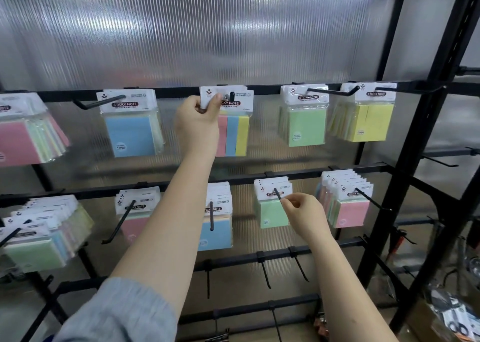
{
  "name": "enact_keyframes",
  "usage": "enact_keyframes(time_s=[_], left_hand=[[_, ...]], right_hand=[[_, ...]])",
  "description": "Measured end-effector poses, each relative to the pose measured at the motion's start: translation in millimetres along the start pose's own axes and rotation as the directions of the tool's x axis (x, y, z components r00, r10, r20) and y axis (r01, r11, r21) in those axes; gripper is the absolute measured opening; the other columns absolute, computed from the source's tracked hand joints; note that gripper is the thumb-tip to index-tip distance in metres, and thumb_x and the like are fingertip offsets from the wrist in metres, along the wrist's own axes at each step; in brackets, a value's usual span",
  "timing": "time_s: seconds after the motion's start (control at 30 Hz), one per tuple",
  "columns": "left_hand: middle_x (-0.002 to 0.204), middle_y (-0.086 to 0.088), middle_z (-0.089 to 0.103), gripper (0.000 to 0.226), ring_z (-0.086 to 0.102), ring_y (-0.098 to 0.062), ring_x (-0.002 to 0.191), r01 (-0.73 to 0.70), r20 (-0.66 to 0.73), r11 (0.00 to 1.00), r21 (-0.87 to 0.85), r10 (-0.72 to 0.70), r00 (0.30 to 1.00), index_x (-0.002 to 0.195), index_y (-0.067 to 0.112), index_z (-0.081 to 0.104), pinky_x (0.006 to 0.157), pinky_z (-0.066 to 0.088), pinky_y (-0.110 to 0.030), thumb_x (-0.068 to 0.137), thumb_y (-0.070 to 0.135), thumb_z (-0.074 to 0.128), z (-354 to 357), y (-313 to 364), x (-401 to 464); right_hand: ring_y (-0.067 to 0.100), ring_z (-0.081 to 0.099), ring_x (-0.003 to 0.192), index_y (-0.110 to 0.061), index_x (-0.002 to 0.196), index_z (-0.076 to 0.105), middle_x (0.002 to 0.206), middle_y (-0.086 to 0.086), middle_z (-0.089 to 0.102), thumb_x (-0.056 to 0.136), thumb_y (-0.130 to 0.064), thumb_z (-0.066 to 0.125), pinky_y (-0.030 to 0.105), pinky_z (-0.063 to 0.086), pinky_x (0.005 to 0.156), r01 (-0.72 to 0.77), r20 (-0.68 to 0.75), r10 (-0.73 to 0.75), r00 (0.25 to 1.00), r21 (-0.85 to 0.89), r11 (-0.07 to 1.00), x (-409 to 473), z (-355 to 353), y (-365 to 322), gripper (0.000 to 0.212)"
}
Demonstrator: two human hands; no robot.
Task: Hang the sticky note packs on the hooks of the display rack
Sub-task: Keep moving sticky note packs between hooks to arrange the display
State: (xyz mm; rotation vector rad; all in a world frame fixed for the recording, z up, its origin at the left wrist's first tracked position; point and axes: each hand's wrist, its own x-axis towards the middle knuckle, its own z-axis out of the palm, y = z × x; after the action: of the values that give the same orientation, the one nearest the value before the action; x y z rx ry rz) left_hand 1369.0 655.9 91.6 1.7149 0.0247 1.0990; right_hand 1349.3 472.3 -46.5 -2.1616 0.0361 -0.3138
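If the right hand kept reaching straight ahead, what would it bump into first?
Probably the green sticky note pack on the hook just ahead; the right hand pinches near that hook's tip. Depth is hard to judge.

Bare black metal hooks (266,273) jut from the lower rails with open gaps between; upper rows are crowded by hanging cellophane-wrapped sticky note packs (302,117).
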Motion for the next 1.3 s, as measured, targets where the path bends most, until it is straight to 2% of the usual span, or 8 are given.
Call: enact_keyframes(time_s=[0.13,0.33,0.63,0.83,0.97,1.03,1.2,1.3], left_hand=[[0.071,0.006,0.049,0.036,0.04,-0.003,0.055,0.068,-0.008,0.993,0.098,-0.067,0.998,0.082,0.009,0.051,0.045,0.032,-0.004,0.086,0.043,0.063,11.0,-7.8,16.1],[0.083,0.006,0.054,0.032,0.048,-0.01,0.072,0.101,-0.054,0.989,0.112,-0.095,0.994,0.089,0.014,0.054,0.047,0.028,-0.015,0.083,0.042,0.068,19.1,-11.2,26.1],[0.09,0.01,0.054,0.013,0.05,-0.006,0.08,0.185,0.016,0.966,0.178,-0.191,0.981,0.099,0.018,0.054,0.06,0.036,-0.02,0.093,0.029,0.056,-5.1,-20.5,5.1],[0.095,0.005,0.058,0.014,0.051,-0.01,0.085,0.216,0.047,0.936,0.276,-0.238,0.97,0.1,0.013,0.061,0.069,0.036,-0.021,0.094,0.023,0.053,-34.7,-46.5,-22.8],[0.096,0.003,0.061,0.015,0.052,-0.011,0.087,0.295,0.063,0.893,0.341,-0.334,0.94,0.1,0.012,0.063,0.072,0.036,-0.023,0.093,0.02,0.053,-48.4,-73.7,-41.4],[0.097,0.002,0.062,0.014,0.053,-0.013,0.088,0.325,0.072,0.869,0.373,-0.377,0.923,0.099,0.012,0.064,0.074,0.038,-0.026,0.093,0.019,0.053,-52.6,-85.7,-49.2],[0.094,0.004,0.063,0.013,0.055,-0.016,0.088,0.391,0.074,0.815,0.427,-0.462,0.884,0.096,0.016,0.063,0.072,0.041,-0.028,0.092,0.021,0.051,-58.0,-107.5,-66.3],[0.093,0.006,0.059,0.014,0.05,-0.008,0.073,0.381,0.101,0.794,0.474,-0.479,0.872,0.099,0.016,0.062,0.058,0.038,-0.025,0.094,0.021,0.05,-57.7,-114.2,-74.2]], right_hand=[[0.012,0.058,0.079,-0.01,0.101,0.068,0.092,0.001,0.068,0.093,-0.02,0.05,0.02,0.039,0.057,-0.009,-0.026,0.008,1.0,-0.007,1.0,6.4,-0.4,0.0,0.022],[0.014,0.058,0.072,-0.009,0.103,0.067,0.093,0.003,0.067,0.095,-0.021,0.048,0.02,0.039,0.05,-0.014,-0.029,0.013,0.999,-0.032,0.999,16.8,-0.3,-0.1,0.023],[0.021,0.059,0.107,-0.006,0.131,0.054,0.126,0.009,0.061,0.096,-0.017,0.045,0.026,0.042,0.083,-0.105,-0.044,0.104,0.994,0.0,0.995,38.3,4.6,6.9,0.038],[0.028,0.06,0.105,-0.004,0.145,0.034,0.133,0.015,0.055,0.099,-0.018,0.041,0.026,0.037,0.077,-0.196,-0.004,0.196,0.981,0.007,0.981,48.6,7.6,8.7,0.048],[0.032,0.061,0.096,0.0,0.133,0.047,0.119,0.019,0.062,0.098,-0.015,0.042,0.035,0.046,0.077,-0.212,0.011,0.212,0.977,0.081,0.974,53.2,12.5,12.0,0.039],[0.025,0.058,0.09,-0.004,0.133,0.051,0.115,0.014,0.063,0.097,-0.016,0.044,0.03,0.043,0.075,-0.221,0.014,0.221,0.975,0.127,0.967,53.4,15.7,14.0,0.038],[0.025,0.053,0.117,-0.004,0.133,0.049,0.131,0.008,0.056,0.095,-0.017,0.05,0.028,0.038,0.089,-0.225,-0.05,0.239,0.97,0.2,0.954,50.9,20.1,20.0,0.041],[0.025,0.058,0.095,0.0,0.121,0.058,0.115,0.015,0.064,0.093,-0.017,0.052,0.029,0.04,0.076,-0.254,-0.057,0.276,0.959,0.248,0.935,48.9,23.6,24.0,0.033]])
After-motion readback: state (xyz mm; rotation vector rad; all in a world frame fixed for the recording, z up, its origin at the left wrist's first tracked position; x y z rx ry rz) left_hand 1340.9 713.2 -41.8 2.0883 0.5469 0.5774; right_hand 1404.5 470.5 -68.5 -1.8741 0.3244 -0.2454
